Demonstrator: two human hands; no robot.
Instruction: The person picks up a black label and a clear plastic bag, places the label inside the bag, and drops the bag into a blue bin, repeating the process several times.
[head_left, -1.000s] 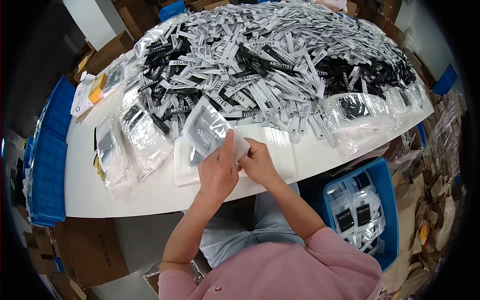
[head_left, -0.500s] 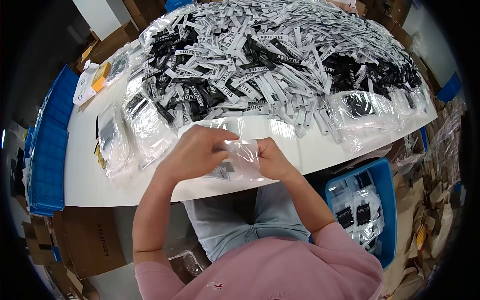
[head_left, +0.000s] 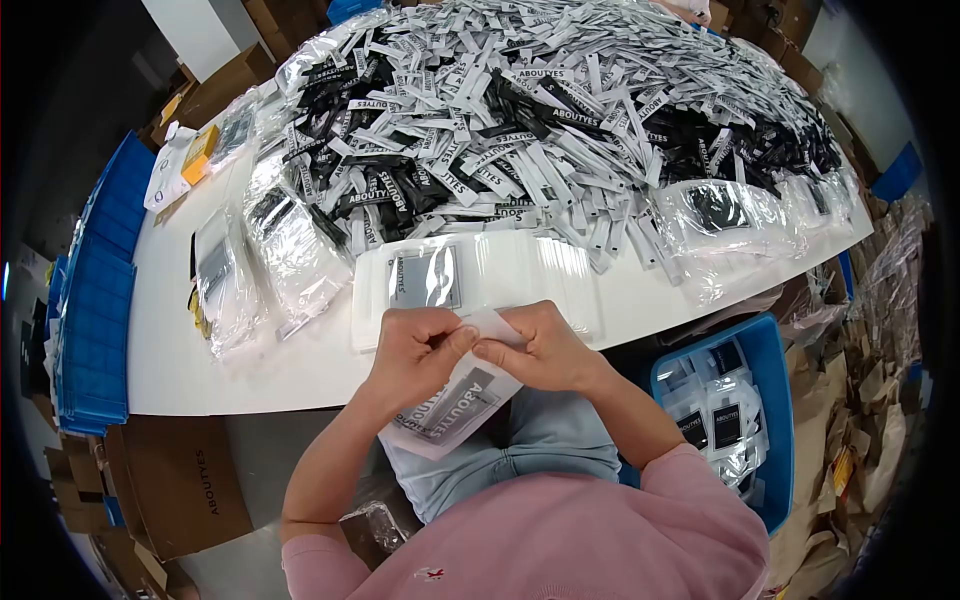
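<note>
My left hand (head_left: 421, 352) and right hand (head_left: 543, 345) are both clamping on the top edge of a printed pouch (head_left: 455, 408), thumbs nearly meeting and fingers partly hiding that edge. The pouch is hanging tilted over my lap; its lettering is showing, but partly too faint for me to read. Just beyond my hands, a stack of pouches (head_left: 505, 268) is lying on the bench (head_left: 280, 378). Behind it the sachet heap (head_left: 480, 130) is spreading, its far edge running out of view. To my right, a blue bin (head_left: 780, 440) is holding more pouches, my forearm covering its near corner.
</note>
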